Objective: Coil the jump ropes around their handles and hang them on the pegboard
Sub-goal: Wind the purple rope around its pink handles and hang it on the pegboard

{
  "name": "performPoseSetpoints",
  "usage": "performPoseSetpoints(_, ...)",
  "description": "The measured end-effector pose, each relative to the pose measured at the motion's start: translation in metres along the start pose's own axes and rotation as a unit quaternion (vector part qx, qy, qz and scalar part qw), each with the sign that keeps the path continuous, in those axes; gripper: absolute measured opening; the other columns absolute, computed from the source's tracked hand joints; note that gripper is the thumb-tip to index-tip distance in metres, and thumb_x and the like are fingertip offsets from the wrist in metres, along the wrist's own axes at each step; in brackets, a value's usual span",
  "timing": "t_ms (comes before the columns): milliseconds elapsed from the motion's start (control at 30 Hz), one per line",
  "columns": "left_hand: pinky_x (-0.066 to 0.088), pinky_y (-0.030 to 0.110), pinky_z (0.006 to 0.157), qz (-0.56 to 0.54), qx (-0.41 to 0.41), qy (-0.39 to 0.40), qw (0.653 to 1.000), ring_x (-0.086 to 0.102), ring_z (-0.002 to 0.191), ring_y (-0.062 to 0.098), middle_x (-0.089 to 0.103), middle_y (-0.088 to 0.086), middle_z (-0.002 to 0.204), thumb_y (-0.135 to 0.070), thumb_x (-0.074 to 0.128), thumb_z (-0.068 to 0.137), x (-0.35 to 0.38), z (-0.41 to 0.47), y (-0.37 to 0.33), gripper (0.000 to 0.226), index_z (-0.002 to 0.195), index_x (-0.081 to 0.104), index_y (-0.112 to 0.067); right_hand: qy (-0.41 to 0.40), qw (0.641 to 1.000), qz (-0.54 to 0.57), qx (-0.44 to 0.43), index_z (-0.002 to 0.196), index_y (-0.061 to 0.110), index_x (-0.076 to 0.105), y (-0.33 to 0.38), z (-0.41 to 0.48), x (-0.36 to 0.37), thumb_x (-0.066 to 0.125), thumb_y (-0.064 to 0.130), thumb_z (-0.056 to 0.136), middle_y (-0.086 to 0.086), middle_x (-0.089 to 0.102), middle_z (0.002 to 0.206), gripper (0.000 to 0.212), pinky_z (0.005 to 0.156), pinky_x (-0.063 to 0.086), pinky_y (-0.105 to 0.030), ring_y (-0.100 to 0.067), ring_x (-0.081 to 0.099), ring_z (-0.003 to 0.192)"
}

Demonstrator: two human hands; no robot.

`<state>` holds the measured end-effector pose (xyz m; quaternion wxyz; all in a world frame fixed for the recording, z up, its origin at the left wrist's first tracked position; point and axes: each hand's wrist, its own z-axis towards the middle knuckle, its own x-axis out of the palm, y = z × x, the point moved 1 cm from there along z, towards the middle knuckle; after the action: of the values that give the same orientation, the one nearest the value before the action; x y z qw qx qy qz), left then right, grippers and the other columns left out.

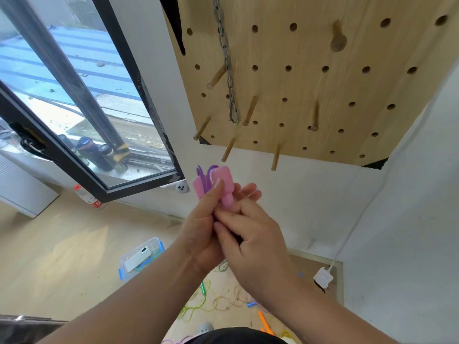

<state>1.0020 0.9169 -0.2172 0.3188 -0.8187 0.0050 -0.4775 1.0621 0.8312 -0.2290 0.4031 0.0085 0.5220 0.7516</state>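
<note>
Both hands hold one jump rope with pink handles (224,181) and a purple cord (205,181) in front of me, just below the wooden pegboard (310,90). My left hand (202,227) grips the handles from the left, thumb up along them. My right hand (250,232) wraps round the lower part from the right, fingers curled on it. A loop of purple cord sticks up beside the handle tops. Several wooden pegs (250,111) stand out of the board. More ropes (223,301), green, yellow and orange, lie tangled on the floor below.
A metal chain (229,78) hangs down the pegboard's left side. An open black-framed window (82,112) is at the left. On the floor sit a clear plastic box (139,259) with blue clips, a water bottle (87,196) and a white plug (323,278) with its cable.
</note>
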Motion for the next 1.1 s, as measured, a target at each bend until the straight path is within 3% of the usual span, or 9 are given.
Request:
performPoseSetpoints(133, 0.062, 0.036, 0.080, 0.030, -0.003, -0.045, 0.999, 0.074, 0.087, 0.025, 0.072, 0.010, 0.088, -0.025, 0.070, 0.077, 0.003, -0.005, -0.003, 0.018, 0.087, 0.067, -0.010, -0.012, 1.000, 0.023, 0.011, 0.115, 0.019, 0.076, -0.003, -0.003, 0.002, 0.063, 0.015, 0.095, 0.009, 0.059, 0.094, 0.025, 0.081, 0.046, -0.012, -0.004, 0.059, 0.092)
performPoseSetpoints(233, 0.060, 0.029, 0.065, 0.071, 0.003, -0.056, 0.996, 0.066, 0.066, 0.016, 0.064, 0.005, 0.074, -0.020, 0.069, 0.077, 0.004, -0.006, -0.008, 0.013, 0.085, 0.065, -0.010, -0.009, 0.998, 0.056, 0.016, 0.113, 0.019, 0.076, -0.004, -0.004, -0.001, 0.065, 0.015, 0.095, 0.011, 0.064, 0.096, 0.021, 0.080, 0.048, -0.013, -0.004, 0.063, 0.094)
performPoseSetpoints(467, 0.061, 0.041, 0.079, 0.049, 0.134, -0.101, 0.985, 0.061, 0.068, 0.019, 0.057, 0.007, 0.069, 0.000, 0.064, 0.087, -0.003, 0.001, -0.022, 0.020, 0.106, 0.062, -0.006, 0.034, 0.989, 0.043, 0.135, 0.083, 0.028, 0.064, -0.021, -0.008, -0.010, 0.066, 0.027, 0.094, 0.010, 0.064, 0.080, 0.012, 0.063, 0.047, -0.029, -0.015, 0.059, 0.074)
performPoseSetpoints(567, 0.061, 0.044, 0.085, 0.043, 0.149, -0.081, 0.985, 0.069, 0.079, 0.024, 0.062, 0.010, 0.078, 0.004, 0.062, 0.089, -0.002, 0.000, -0.022, 0.019, 0.106, 0.059, -0.005, 0.071, 0.982, 0.031, 0.174, 0.095, 0.035, 0.055, -0.025, -0.007, -0.010, 0.056, 0.038, 0.098, 0.013, 0.062, 0.094, 0.004, 0.063, 0.043, -0.022, -0.010, 0.058, 0.071)
performPoseSetpoints(633, 0.060, 0.045, 0.084, 0.065, 0.145, -0.055, 0.986, 0.071, 0.089, 0.028, 0.064, 0.012, 0.083, 0.005, 0.062, 0.084, 0.001, -0.002, -0.020, 0.017, 0.097, 0.066, -0.006, 0.115, 0.971, 0.047, 0.202, 0.109, 0.040, 0.049, -0.025, -0.005, -0.010, 0.045, 0.043, 0.101, 0.012, 0.063, 0.101, 0.009, 0.065, 0.047, -0.030, -0.008, 0.059, 0.069)
performPoseSetpoints(733, 0.055, 0.047, 0.096, 0.129, 0.163, -0.042, 0.977, 0.072, 0.100, 0.032, 0.070, 0.013, 0.085, 0.012, 0.054, 0.087, 0.008, -0.005, -0.015, 0.022, 0.094, 0.067, -0.004, 0.160, 0.964, 0.053, 0.204, 0.099, 0.035, 0.053, -0.020, -0.002, -0.009, 0.037, 0.058, 0.095, 0.003, 0.066, 0.086, 0.028, 0.069, 0.052, -0.046, -0.013, 0.060, 0.068)
performPoseSetpoints(867, 0.049, 0.044, 0.104, 0.185, 0.174, -0.071, 0.964, 0.071, 0.110, 0.033, 0.076, 0.017, 0.102, 0.007, 0.054, 0.094, 0.009, -0.008, -0.013, 0.020, 0.107, 0.059, -0.006, 0.180, 0.969, 0.000, 0.171, 0.095, 0.036, 0.048, -0.016, -0.003, -0.008, 0.050, 0.060, 0.095, 0.008, 0.059, 0.077, 0.025, 0.057, 0.043, -0.021, -0.005, 0.057, 0.070)
performPoseSetpoints(1000, 0.053, 0.038, 0.090, 0.216, 0.146, -0.083, 0.962, 0.070, 0.113, 0.024, 0.077, 0.011, 0.110, -0.006, 0.063, 0.090, 0.009, -0.013, -0.011, 0.028, 0.117, 0.061, -0.014, 0.212, 0.964, -0.056, 0.154, 0.099, 0.032, 0.040, -0.013, -0.003, -0.005, 0.048, 0.051, 0.100, 0.007, 0.056, 0.073, 0.020, 0.052, 0.038, -0.023, -0.010, 0.057, 0.063)
performPoseSetpoints(1100, 0.049, 0.045, 0.103, 0.208, 0.127, -0.078, 0.967, 0.071, 0.111, 0.022, 0.076, 0.015, 0.111, -0.005, 0.062, 0.090, 0.008, -0.013, -0.011, 0.026, 0.115, 0.058, -0.007, 0.227, 0.960, -0.060, 0.154, 0.100, 0.029, 0.041, -0.010, -0.002, -0.004, 0.047, 0.049, 0.100, 0.006, 0.057, 0.074, 0.020, 0.052, 0.042, -0.026, -0.012, 0.058, 0.063)
